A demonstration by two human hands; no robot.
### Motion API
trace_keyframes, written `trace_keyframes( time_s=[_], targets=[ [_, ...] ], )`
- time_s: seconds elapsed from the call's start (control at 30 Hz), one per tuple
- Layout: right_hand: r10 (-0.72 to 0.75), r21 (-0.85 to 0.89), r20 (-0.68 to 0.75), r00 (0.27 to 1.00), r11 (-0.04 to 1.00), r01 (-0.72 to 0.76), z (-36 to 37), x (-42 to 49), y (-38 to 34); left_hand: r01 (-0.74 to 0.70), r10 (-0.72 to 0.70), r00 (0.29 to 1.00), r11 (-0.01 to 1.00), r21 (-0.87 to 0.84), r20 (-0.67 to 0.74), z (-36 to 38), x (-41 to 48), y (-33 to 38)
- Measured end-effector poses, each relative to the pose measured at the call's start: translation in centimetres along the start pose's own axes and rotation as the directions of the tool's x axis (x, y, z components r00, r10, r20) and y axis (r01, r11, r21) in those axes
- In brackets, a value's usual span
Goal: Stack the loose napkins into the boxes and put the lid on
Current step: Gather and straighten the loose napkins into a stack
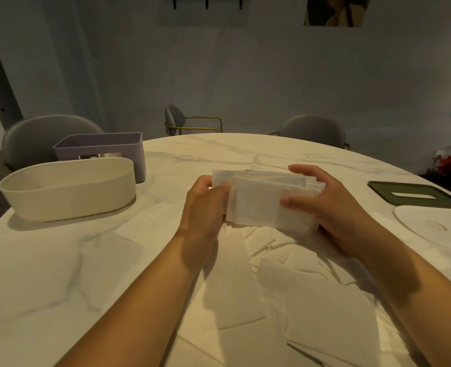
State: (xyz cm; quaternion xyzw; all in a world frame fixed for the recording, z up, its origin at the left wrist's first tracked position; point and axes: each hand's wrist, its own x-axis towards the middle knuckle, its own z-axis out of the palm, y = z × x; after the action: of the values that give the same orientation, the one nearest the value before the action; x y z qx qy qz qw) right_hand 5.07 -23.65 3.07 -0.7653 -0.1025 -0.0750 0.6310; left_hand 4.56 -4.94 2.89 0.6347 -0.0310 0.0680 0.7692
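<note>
- left grip + right grip both curled round napkin stack, above worktop ctr.
- Cream box & purple box nr left edge, lids off.

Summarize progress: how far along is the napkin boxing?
Early. Done: nothing visibly boxed; the cream box looks empty, the purple box hides its inside. In hand: left hand and right hand hold a napkin stack. Left: many loose napkins lie on the table; the green lid and white lid lie off to the right.
</note>
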Motion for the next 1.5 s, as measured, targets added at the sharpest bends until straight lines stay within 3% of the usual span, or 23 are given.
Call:
trace_keyframes(
  time_s=[0.47,0.7,0.8,0.87,0.97,1.1,1.17,1.3,1.4,1.5],
  targets=[
    [0.011,-0.037,-0.009,1.0,0.999,-0.011,0.3,0.0,-0.1,-0.077,0.073,0.99,0.997,-0.026,-0.124,-0.4,0.9,-0.1],
    [-0.161,0.022,-0.199,0.967,0.986,0.168,0.5,-0.4,-0.8,0.012,-0.078,0.937,0.981,-0.193,-0.341,-1.4,2.0,0.2],
    [-0.157,0.093,-0.268,0.951,0.978,0.188,0.4,-0.4,-1.2,0.015,-0.114,0.92,0.966,-0.257,-0.374,-2.0,2.1,0.3],
    [-0.119,0.208,-0.212,0.97,0.964,0.164,0.2,-0.5,-1.6,0.018,-0.132,0.931,0.948,-0.318,-0.34,-2.1,1.8,0.4],
    [-0.083,0.339,0.002,0.997,0.938,0.077,0.3,-0.5,-2.1,-0.007,-0.113,0.945,0.932,-0.362,-0.308,-1.7,1.4,0.4],
    [-0.128,0.36,0.252,0.959,0.933,0.03,1.0,-1.0,-2.5,0.021,-0.068,0.99,0.94,-0.339,-0.126,-1.3,0.7,0.3],
    [-0.107,0.317,0.263,0.959,0.948,0.019,1.2,-1.3,-2.5,0.099,-0.1,0.995,0.935,-0.339,0.016,-1.0,0.3,0.4],
    [-0.066,0.291,0.25,0.966,0.957,-0.01,1.7,-1.5,-2.5,0.092,-0.058,0.991,0.946,-0.31,0.119,-1.1,-0.4,0.1],
    [-0.018,0.29,0.213,0.977,0.956,-0.045,1.7,-1.7,-2.4,0.219,-0.129,0.952,0.92,-0.326,0.276,-0.6,-0.4,0.4],
    [0.022,0.33,0.164,0.986,0.941,-0.075,1.8,-1.7,-2.1,0.184,-0.098,0.962,0.924,-0.337,0.256,-0.5,0.3,0.0]
  ],
)
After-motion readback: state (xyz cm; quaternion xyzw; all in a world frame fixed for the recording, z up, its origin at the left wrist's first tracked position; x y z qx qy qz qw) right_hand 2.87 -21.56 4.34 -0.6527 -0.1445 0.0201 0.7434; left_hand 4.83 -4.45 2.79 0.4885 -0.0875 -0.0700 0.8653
